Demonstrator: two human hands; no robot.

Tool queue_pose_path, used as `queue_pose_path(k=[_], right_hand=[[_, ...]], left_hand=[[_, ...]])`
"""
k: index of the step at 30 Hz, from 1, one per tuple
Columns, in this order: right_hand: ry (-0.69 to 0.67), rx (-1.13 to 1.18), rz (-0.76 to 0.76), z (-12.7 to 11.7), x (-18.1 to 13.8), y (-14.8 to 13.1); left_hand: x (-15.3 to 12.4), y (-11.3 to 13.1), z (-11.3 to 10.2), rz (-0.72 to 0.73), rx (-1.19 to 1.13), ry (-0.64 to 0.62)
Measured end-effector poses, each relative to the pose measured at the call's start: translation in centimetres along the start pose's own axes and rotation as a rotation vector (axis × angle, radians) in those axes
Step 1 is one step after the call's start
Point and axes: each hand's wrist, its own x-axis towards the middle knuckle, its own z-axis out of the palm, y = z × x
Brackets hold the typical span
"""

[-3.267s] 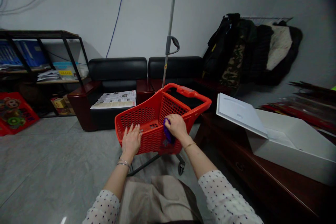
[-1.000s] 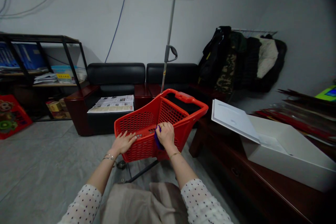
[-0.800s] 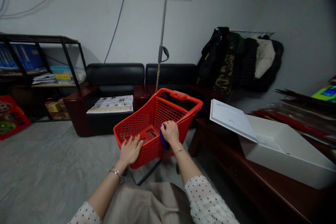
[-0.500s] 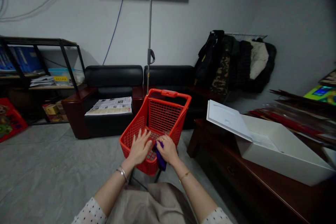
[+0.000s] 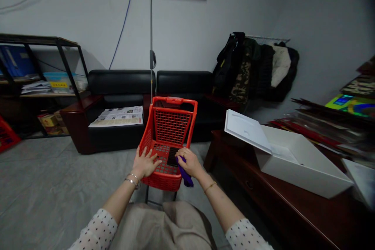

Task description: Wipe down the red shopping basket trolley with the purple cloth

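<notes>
In front of me stands a red plastic shopping basket (image 5: pixel 172 125) on dark legs, with a mesh back and a handle bar along its top. My left hand (image 5: pixel 145 163) is at the basket's left front side, fingers spread, holding nothing. At the right front side, my right hand (image 5: pixel 189 161) is closed around a purple cloth (image 5: pixel 185 175) that hangs down past the rim. Inside the basket, on its floor, lies a dark flat ribbed item (image 5: pixel 172 157), partly hidden by my right hand; I cannot make out its kind.
A white box (image 5: pixel 301 168) with its lid tilted sits on a dark wooden table (image 5: pixel 281 199) at right. Black sofas (image 5: pixel 123 82) stand behind, newspapers (image 5: pixel 118 116) on one. A thin pole (image 5: pixel 151 27) rises behind the basket. Jackets (image 5: pixel 254 66) hang at back right.
My left hand has moved left, from over the basket to its left side. My right hand still grips the purple cloth. The dark item in the basket shows more, and the view has shifted slightly right.
</notes>
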Motion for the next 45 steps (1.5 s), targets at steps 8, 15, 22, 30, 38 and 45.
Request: queue_pose_path(k=[8, 15, 22, 30, 38, 45], right_hand=[[-0.128, -0.112, 0.028, -1.2, 2.7, 4.1], [-0.163, -0.244, 0.065, 1.0, 5.4, 4.1], [-0.154, -0.315, 0.074, 2.4, 5.0, 3.7], [-0.070, -0.308, 0.101, 4.2, 5.6, 4.0], [-0.039, -0.385, 0.110, 6.0, 7.1, 5.6], [-0.024, -0.412, 0.129, 6.5, 7.4, 6.1]], left_hand=[[-0.1, 3.8, 0.9, -0.103, -0.066, 0.125], [0.7, 0.1, 0.4, -0.147, -0.042, 0.299], [1.8, -0.6, 0.9, -0.121, -0.049, 0.310], [4.2, -3.0, 1.5, -0.128, -0.059, 0.302], [6.2, -3.9, 1.2, -0.112, -0.056, 0.298], [7.5, -4.2, 0.9, -0.080, -0.042, 0.285]])
